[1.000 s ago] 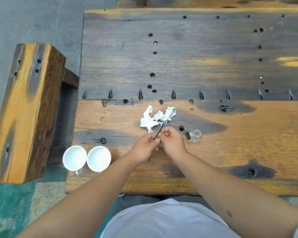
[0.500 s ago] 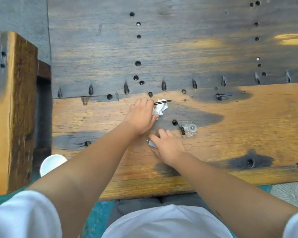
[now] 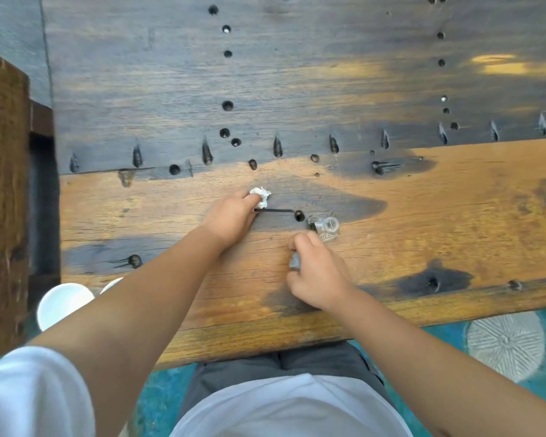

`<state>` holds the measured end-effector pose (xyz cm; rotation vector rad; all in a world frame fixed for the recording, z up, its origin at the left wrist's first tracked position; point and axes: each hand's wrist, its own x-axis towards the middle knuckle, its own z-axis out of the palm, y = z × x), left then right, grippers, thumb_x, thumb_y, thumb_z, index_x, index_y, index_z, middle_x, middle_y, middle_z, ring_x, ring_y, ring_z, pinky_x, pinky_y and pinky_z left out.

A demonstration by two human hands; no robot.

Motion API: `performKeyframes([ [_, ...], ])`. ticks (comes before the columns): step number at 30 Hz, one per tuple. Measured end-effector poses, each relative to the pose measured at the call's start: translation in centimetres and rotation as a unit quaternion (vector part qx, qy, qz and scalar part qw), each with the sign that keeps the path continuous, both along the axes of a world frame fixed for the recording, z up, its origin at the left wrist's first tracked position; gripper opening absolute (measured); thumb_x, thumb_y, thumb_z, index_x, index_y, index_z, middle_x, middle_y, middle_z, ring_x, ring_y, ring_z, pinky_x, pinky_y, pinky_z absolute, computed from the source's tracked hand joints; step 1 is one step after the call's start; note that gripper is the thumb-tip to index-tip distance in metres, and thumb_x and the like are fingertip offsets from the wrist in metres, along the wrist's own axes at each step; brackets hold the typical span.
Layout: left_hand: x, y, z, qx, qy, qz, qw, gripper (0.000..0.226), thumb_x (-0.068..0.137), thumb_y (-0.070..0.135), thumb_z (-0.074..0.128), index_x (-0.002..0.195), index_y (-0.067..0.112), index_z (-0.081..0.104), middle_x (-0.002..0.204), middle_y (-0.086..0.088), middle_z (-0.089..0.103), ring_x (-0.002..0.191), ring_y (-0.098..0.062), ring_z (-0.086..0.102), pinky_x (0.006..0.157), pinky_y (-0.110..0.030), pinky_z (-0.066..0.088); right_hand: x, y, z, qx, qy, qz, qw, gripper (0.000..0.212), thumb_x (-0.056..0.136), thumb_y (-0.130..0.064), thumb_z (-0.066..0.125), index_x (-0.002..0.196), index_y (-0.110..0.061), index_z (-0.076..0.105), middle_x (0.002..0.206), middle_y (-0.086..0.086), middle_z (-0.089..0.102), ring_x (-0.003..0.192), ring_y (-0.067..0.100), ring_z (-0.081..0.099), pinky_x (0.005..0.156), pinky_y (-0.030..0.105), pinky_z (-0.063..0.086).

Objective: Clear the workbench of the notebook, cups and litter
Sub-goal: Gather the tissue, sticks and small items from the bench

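Observation:
My left hand [image 3: 232,217] is closed around a crumpled white tissue [image 3: 260,195] and a thin black stick [image 3: 273,210] that pokes out to the right, low over the wooden workbench [image 3: 454,216]. My right hand [image 3: 317,274] rests on the bench just below, pinching a small grey scrap [image 3: 294,261]. A crumpled clear plastic wrapper [image 3: 327,227] lies just above my right fingertips, apart from them. Two white cups [image 3: 62,302] sit at the bench's front left corner, the second mostly hidden by my left arm. No notebook is in view.
A thick wooden block [image 3: 4,200] stands to the left of the bench across a dark gap. The bench surface has many drilled holes and metal pegs. Teal patterned floor [image 3: 505,342] shows below the front edge.
The tissue has been balled up smaller inside my left hand, and the stick now points right toward a hole. My right hand has lifted the grey scrap slightly and shifted toward the wrapper.

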<state>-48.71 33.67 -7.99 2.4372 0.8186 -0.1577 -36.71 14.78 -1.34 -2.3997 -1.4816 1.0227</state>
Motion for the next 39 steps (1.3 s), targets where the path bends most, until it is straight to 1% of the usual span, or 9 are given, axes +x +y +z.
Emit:
performKeyframes([
  [2,-0.3,-0.4,0.7,-0.054,-0.020,0.060,0.997,0.024,0.097,0.026,0.054,0.113,0.010,0.062,0.115,-0.013,0.062,0.104,-0.035,0.058,0.085,-0.042,0.050,0.9,0.0,0.9,0.007,-0.043,-0.012,0.999,0.033,0.081,-0.040,0.059,0.107,-0.032,0.040,0.112,-0.006,0.049,0.087,0.021,0.058,0.063,0.036,0.045],
  [5,-0.8,-1.8,2.6,-0.198,-0.055,0.196,0.959,0.020,0.099,0.026,0.052,0.108,0.013,0.064,0.100,-0.006,0.066,0.092,-0.021,0.059,0.075,-0.026,0.045,2.9,0.3,1.6,0.011,-0.117,-0.019,0.993,0.038,0.086,-0.049,0.059,0.115,-0.034,0.040,0.113,-0.003,0.048,0.077,0.021,0.056,0.060,0.037,0.050],
  [8,-1.2,-3.4,5.0,-0.453,-0.106,0.377,0.801,0.016,0.100,0.030,0.050,0.096,0.020,0.063,0.074,0.002,0.063,0.065,-0.012,0.058,0.052,-0.023,0.045,4.8,0.6,1.6,0.001,-0.171,-0.040,0.984,0.045,0.087,-0.046,0.062,0.123,-0.033,0.038,0.111,0.000,0.043,0.062,0.021,0.047,0.053,0.032,0.042],
  [11,-1.5,-4.8,7.1,-0.599,-0.143,0.438,0.655,0.018,0.098,0.032,0.055,0.091,0.017,0.062,0.059,-0.006,0.059,0.045,-0.017,0.053,0.044,-0.022,0.044,6.1,1.2,1.3,-0.047,-0.179,-0.020,0.982,0.045,0.091,-0.047,0.056,0.129,-0.032,0.041,0.115,0.003,0.044,0.073,0.027,0.056,0.057,0.035,0.046],
  [18,-1.3,-8.2,10.0,-0.687,-0.212,0.470,0.512,0.018,0.096,0.031,0.058,0.104,0.020,0.069,0.069,0.000,0.070,0.049,-0.013,0.059,0.044,-0.022,0.047,7.3,2.4,0.6,-0.050,-0.179,0.062,0.981,0.023,0.094,-0.040,0.050,0.107,-0.023,0.055,0.106,0.004,0.058,0.098,0.031,0.060,0.064,0.035,0.043],
  [21,-1.5,-9.3,10.8,-0.678,-0.234,0.484,0.501,0.015,0.097,0.030,0.056,0.101,0.019,0.065,0.065,0.002,0.065,0.046,-0.011,0.054,0.041,-0.019,0.044,8.0,2.4,0.6,-0.043,-0.159,0.085,0.983,0.024,0.093,-0.042,0.051,0.105,-0.022,0.055,0.106,0.004,0.060,0.095,0.032,0.061,0.065,0.035,0.043],
  [28,-3.8,-13.5,12.8,-0.535,-0.216,0.567,0.588,0.014,0.098,0.032,0.056,0.095,0.023,0.067,0.076,0.001,0.069,0.053,-0.010,0.059,0.048,-0.020,0.047,5.0,1.7,3.2,0.066,-0.083,0.131,0.986,0.022,0.087,-0.042,0.059,0.098,-0.023,0.060,0.099,0.001,0.062,0.087,0.028,0.060,0.064,0.032,0.035],
  [32,-7.2,-17.2,14.4,-0.500,-0.249,0.612,0.561,0.010,0.099,0.028,0.055,0.092,0.025,0.061,0.062,0.014,0.073,0.053,-0.001,0.068,0.043,-0.017,0.052,0.8,1.4,5.5,0.077,-0.058,0.226,0.969,0.019,0.087,-0.041,0.059,0.096,-0.024,0.060,0.096,0.000,0.060,0.083,0.028,0.060,0.059,0.032,0.039],
  [39,-15.3,-23.9,16.1,-0.420,-0.311,0.692,0.497,0.018,0.102,0.020,0.049,0.112,0.010,0.060,0.101,-0.010,0.065,0.091,-0.022,0.061,0.059,-0.023,0.054,-10.0,0.4,7.9,0.103,0.005,0.365,0.925,0.022,0.085,-0.041,0.062,0.097,-0.022,0.062,0.096,0.001,0.061,0.086,0.029,0.060,0.060,0.033,0.040],
])
